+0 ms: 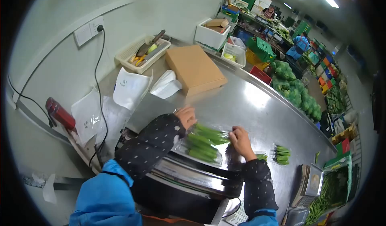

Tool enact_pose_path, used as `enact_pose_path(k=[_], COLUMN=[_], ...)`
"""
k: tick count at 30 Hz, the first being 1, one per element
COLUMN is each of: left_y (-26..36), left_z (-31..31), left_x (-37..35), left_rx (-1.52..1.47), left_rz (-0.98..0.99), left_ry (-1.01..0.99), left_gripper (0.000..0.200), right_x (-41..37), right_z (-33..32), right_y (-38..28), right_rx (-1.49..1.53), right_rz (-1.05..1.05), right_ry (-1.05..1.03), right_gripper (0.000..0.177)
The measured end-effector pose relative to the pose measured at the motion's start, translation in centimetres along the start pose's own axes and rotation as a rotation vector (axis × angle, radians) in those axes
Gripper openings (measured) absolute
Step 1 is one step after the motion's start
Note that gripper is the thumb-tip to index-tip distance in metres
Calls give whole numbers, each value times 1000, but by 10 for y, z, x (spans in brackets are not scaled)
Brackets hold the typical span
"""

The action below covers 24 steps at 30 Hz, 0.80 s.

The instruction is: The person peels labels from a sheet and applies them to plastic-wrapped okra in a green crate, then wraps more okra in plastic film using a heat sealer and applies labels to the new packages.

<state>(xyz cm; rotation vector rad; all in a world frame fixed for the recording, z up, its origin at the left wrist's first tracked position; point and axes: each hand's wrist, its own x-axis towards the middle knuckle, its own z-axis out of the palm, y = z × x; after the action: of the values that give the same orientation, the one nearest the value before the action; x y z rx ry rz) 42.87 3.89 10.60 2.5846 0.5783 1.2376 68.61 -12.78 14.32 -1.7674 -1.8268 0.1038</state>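
Observation:
Long green vegetables, their exact kind blurred, lie side by side in a pack (203,143) under shiny plastic film (220,157). The pack is at the near edge of the steel table, against a dark wrapping machine with a metal front (193,171). My left hand (185,116) is at the pack's upper left corner, its fingers curled at the film. At the right end my right hand (240,141) has its fingers bent together on the film's edge. The fingertips of both hands are partly hidden. Dark dotted sleeves cover both forearms.
A cardboard box (196,70) stands on the steel table (257,121) beyond my left hand. Another wrapped green pack (282,154) lies to the right, near a scale (307,186) and a crate of green vegetables (335,186). A basket with knives (142,53) sits by the wall.

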Motion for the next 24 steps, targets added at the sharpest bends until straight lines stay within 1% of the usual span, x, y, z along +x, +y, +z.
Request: enact_pose_path(k=[1,3,4,5,7,8,9,11,12,13,14,15,17,18,19,20,21,22,23,24], left_y=[3,15,21,30,41,33,34,49,58,64,41,13,-15,23,71,86,100,130,153,157], left_z=[-2,-11,-26,-40,-64,-70,-71,-79,-75,-68,-57,-49,-30,-54,-89,-102,-112,-133,-144,-136], left_x=[4,11,20,27,42,43,42,48,44,35,26,13,-20,-17,-21,-27,-36,-56,-75,-95], left_rx=[-7,-452,-434,-437,-602,-530,-529,-909,-1003,-1096,-1062,-1003,-965,-806,-652,-846,-1042,-854,-672,-720], left_rz=[2,-489,-547,-544,-1119,-1146,-1133,-1586,-1555,-1509,-1478,-1469,-1426,-1450,-1475,-1430,-1373,-1351,-1316,-1334], left_ry=[-3,-92,-184,-190,-632,-828,-820,-989,-838,-686,-852,-1059,-1375,-1291,-1203,-1360,-1519,-1327,-1134,-1166], left_gripper=[18,20,34,34,51,71,71,78,84,90,89,88,86,88,90,90,90,90,89,86], right_x=[-1,6,8,6,7,7,3,1,6,0,-2,-12,-46,-68,-65,-94,-111,-145,-154,-174], right_z=[-2,-14,-24,-27,-33,-38,-38,-39,-52,-50,-62,-51,-41,-34,-83,-67,-79,-46,-62,-60], right_y=[-9,-22,-45,-52,-62,-71,-71,-68,-89,-76,-100,-82,-65,-69,-126,-124,-151,-117,-164,-162], right_rx=[-139,469,604,605,1008,1042,1037,1174,1221,1135,1104,966,1289,1167,759,1163,1427,930,1270,1087], right_rz=[-97,533,527,533,819,901,890,966,981,985,1014,1026,968,821,621,710,1062,964,1136,914], right_ry=[108,-161,-147,-142,-241,-354,-344,-551,-580,-617,-541,-556,-822,-771,-917,-890,-797,-786,-627,-791], right_gripper=[28,32,35,35,38,48,48,57,66,72,74,72,73,76,77,75,74,71,63,60])
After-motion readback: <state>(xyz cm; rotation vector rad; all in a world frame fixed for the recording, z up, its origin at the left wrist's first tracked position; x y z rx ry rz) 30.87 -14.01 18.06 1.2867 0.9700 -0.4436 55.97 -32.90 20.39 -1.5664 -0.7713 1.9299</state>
